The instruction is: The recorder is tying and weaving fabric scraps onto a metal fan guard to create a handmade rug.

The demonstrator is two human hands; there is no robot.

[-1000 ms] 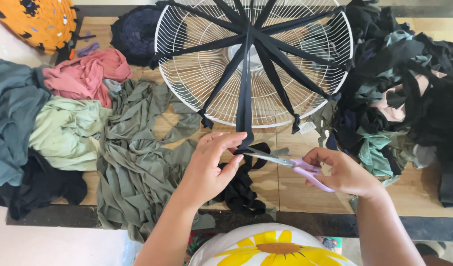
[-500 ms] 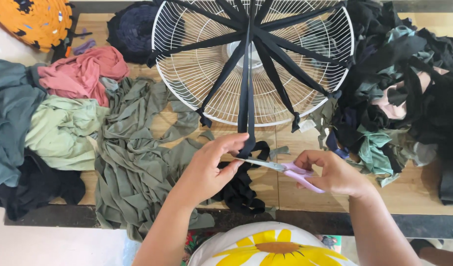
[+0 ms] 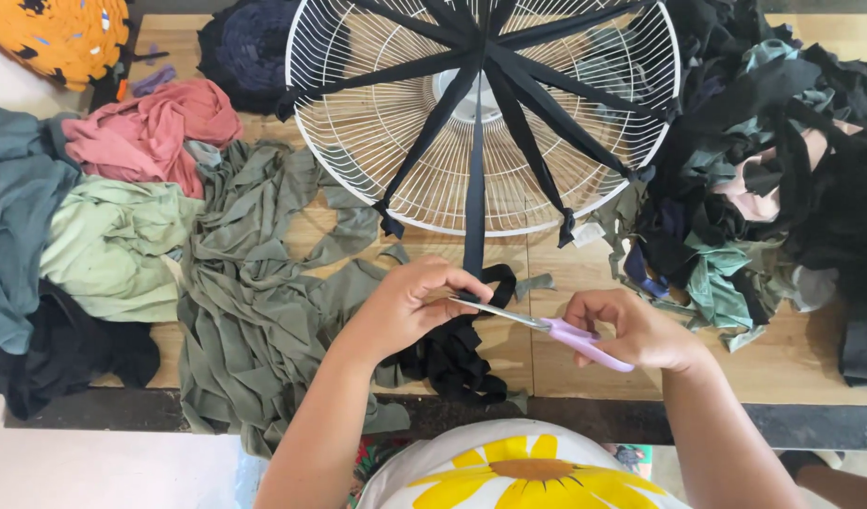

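A white wire fan guard (image 3: 396, 141) lies flat on a wooden table (image 3: 810, 358), with black fabric strips stretched from its hub to its rim like spokes. One black strip (image 3: 474, 207) runs down over the near rim. My left hand (image 3: 410, 306) pinches that strip just below the rim. My right hand (image 3: 631, 330) grips scissors with lilac handles (image 3: 570, 336), the blades pointing left at the strip beside my left fingers. A loose bundle of black strip (image 3: 452, 353) lies beneath my hands.
Olive green fabric strips (image 3: 254, 302) spread on the left, beside pale green (image 3: 113, 250), pink (image 3: 146, 132) and teal cloth (image 3: 14, 207). A heap of dark and green scraps (image 3: 763, 188) fills the right. An orange woven mat (image 3: 61, 33) sits at the top left.
Both hands have shifted slightly while staying together on the black strip; the scissors' blades have come closer to my left fingers. The fan guard has not moved.
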